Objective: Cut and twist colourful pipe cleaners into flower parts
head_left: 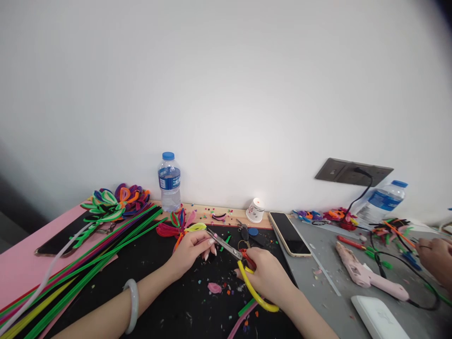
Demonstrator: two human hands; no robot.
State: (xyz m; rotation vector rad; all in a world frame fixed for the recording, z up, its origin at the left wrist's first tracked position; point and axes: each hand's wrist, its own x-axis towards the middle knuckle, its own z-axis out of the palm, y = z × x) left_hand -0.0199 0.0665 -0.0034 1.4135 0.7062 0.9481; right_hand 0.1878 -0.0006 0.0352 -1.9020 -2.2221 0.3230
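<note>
My right hand (266,273) is closed around the handles of a pair of scissors (229,248). A red handle part shows at the fingers, and a thick yellow loop (256,294) curves below the hand. The blades point left, their tips touching or very close to the fingers of my left hand (194,249). That hand is pinched, with a tiny pink bit at the fingertips too small to name. Behind it lies a pipe-cleaner flower (180,229) with pink, red and yellow petals. A pink oval piece (214,287) rests on the black mat (176,301) among scattered clippings.
Long pipe cleaners (92,263) and finished flowers (116,202) lie left. Along the wall stand a water bottle (170,182) and paper cup (255,210). Right are a phone (290,234), pink glue gun (370,275), its cable, and another person's hand (436,259).
</note>
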